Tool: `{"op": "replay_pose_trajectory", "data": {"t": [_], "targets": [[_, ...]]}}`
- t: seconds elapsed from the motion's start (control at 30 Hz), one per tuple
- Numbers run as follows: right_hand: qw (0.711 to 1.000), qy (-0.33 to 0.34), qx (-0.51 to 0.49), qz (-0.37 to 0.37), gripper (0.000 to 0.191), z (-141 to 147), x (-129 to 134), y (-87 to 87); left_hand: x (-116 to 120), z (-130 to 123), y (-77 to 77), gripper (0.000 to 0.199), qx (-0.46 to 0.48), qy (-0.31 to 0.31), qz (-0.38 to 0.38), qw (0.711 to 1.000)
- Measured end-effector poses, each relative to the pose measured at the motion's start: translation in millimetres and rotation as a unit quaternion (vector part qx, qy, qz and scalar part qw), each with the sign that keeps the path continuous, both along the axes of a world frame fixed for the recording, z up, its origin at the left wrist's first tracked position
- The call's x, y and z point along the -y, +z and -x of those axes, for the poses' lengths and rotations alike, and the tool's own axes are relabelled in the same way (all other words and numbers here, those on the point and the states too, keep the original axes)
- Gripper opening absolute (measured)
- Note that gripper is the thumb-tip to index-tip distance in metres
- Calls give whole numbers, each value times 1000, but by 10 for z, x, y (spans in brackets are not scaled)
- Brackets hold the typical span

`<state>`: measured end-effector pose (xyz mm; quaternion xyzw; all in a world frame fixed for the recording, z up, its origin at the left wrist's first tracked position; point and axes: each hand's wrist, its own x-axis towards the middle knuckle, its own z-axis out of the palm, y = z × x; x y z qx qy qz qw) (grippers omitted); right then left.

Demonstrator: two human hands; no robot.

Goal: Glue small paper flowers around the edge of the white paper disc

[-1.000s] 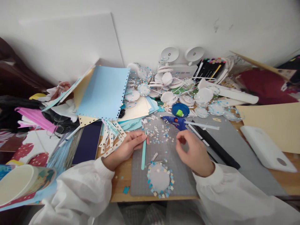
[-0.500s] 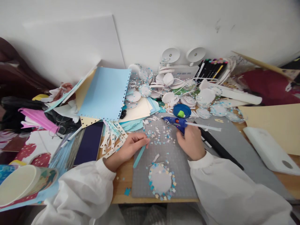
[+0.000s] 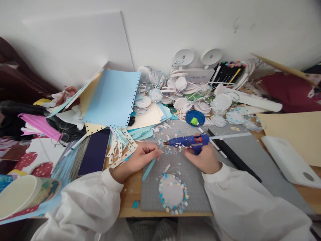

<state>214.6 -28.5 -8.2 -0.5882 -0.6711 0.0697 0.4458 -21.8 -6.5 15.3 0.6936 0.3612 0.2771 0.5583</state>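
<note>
My left hand (image 3: 146, 156) pinches a narrow teal strip (image 3: 149, 168), which slants down over the left edge of the grey cutting mat (image 3: 195, 197). In my right hand (image 3: 204, 159) is a blue glue gun (image 3: 188, 141), held level; its tip points left, close to my left fingertips, and a long glue stick (image 3: 230, 135) sticks out of its back. Small paper bits lie scattered under the gun. Nearer the front edge of the mat rests a white oval disc (image 3: 172, 190) ringed with blue, white and cream paper stars.
A blue dish (image 3: 195, 118) with a green piece sits behind the gun. White decorated discs (image 3: 180, 83) pile up at the back. Blue punched paper (image 3: 112, 98) and a dark phone (image 3: 94, 153) are left, a cup (image 3: 22, 194) front left, a white device (image 3: 291, 160) right.
My right hand has lifted the glue gun and turned it level, with its tip brought left and down toward my left hand. My left hand has barely shifted, still with the strip.
</note>
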Motion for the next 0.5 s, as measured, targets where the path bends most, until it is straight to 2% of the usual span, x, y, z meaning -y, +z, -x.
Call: {"op": "replay_pose_trajectory", "data": {"t": [0.17, 0.37, 0.5], "targets": [[1000, 0, -26, 15, 8, -16, 5, 26, 2, 9, -9, 37, 4, -12, 1, 1000], [997, -29, -69, 24, 6, -25, -2, 37, -1, 20, -8, 37, -2, -14, 3, 1000], [997, 14, -66, 32, 6, -25, 6, 69, 0, 10, 7, 37, 2, -15, 3, 1000]]}}
